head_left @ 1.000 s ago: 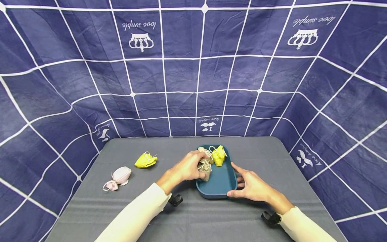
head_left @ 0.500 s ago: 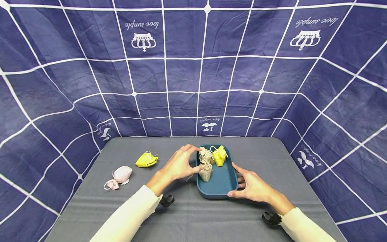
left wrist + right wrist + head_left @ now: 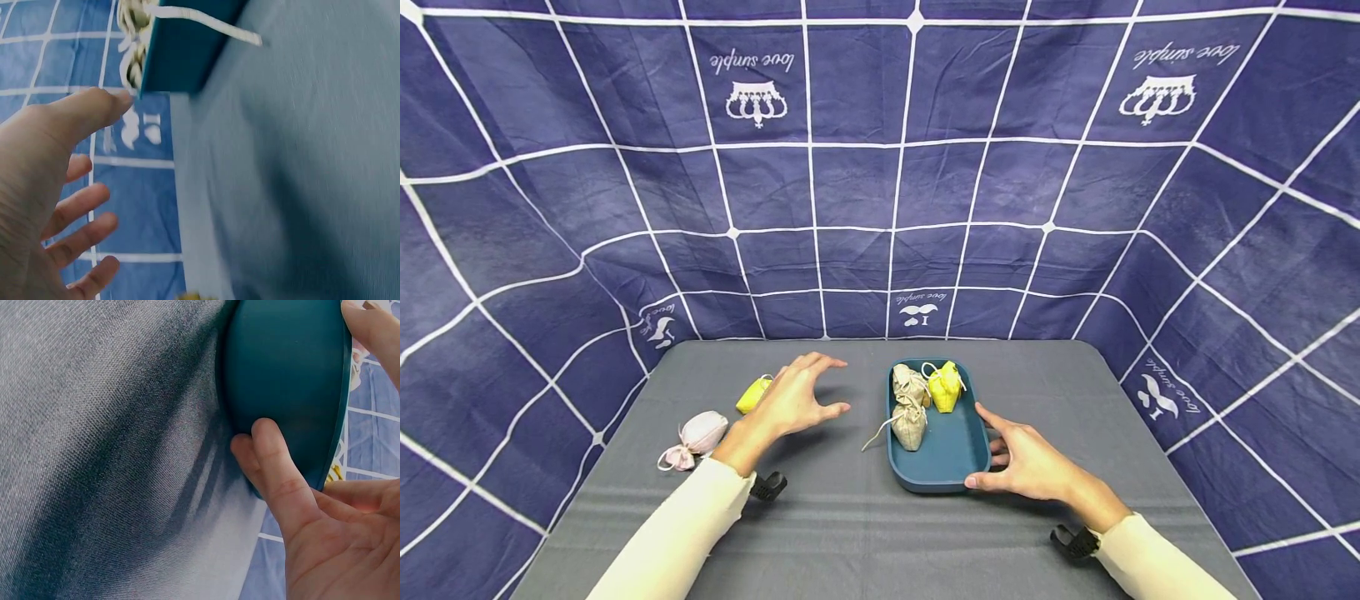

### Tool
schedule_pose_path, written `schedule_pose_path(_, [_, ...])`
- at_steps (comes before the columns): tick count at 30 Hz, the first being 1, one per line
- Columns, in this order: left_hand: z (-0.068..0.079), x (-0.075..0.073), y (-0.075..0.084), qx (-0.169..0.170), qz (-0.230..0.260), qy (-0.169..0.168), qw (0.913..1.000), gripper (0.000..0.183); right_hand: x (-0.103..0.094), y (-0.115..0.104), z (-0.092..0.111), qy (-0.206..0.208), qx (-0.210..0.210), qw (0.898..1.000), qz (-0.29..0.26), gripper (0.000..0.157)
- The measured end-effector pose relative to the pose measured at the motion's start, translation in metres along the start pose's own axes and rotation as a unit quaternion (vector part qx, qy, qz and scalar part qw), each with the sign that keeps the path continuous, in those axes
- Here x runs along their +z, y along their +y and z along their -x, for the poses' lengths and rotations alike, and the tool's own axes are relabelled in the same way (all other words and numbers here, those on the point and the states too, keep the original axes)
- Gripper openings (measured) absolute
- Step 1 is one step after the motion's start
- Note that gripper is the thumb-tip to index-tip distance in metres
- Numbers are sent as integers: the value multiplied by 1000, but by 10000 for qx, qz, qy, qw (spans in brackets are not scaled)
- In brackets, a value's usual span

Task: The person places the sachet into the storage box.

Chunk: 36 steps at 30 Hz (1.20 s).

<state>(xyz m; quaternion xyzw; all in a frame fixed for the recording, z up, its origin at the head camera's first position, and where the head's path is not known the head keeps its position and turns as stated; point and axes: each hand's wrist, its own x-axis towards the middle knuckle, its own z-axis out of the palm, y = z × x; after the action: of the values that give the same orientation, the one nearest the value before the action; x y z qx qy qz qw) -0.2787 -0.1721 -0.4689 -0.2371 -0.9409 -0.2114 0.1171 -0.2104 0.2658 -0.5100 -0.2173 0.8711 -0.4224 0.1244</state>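
My left hand (image 3: pixel 795 398) is over the table with its thumb and fingers spread, holding nothing. It partly covers a yellow drawstring pouch (image 3: pixel 750 395); a pale pink pouch (image 3: pixel 703 432) lies nearer me. My right hand (image 3: pixel 1030 460) holds the right side of a blue tray (image 3: pixel 940 462), with its thumb near the front corner and fingers against the outer wall (image 3: pixel 287 375). Inside, two beige pouches (image 3: pixel 908 427) lie along the left wall, one behind the other. A second yellow pouch (image 3: pixel 944 387) is at the tray's back right. One beige pouch's string hangs over the rim.
Grey cloth covers the table (image 3: pixel 850 533). Behind it and at both sides hangs a blue curtain (image 3: pixel 850 183) with white grid lines. A black band (image 3: pixel 769 486) is on the left wrist, another on the right.
My left hand has let go of the front beige pouch in the tray and moved left, over the yellow pouch on the table. The right hand and tray have stayed put.
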Motion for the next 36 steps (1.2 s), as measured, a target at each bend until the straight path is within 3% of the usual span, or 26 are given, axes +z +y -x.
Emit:
schedule_pose_path(9, [8,-19,-45,-316,-208,-325,9988,72,0,0,0,-11,-6,10000,-43,130])
schedule_pose_path(17, [13,-32,-74,-268,-147,-910,9954,77,1,-3,0,-21,6,9999,-134,130])
schedule_pose_path(23, [15,-42,-88,-62,-47,-1449,9894,86,1,-4,0,-15,13,10000,-97,130])
schedule_pose_path(30, [15,-53,-97,29,-332,-1997,9793,89,1,-4,0,-9,31,10000,-56,129])
schedule_pose_path(36, [12,-54,-101,143,-461,-2383,9700,87,1,-4,1,-58,61,9998,-163,129])
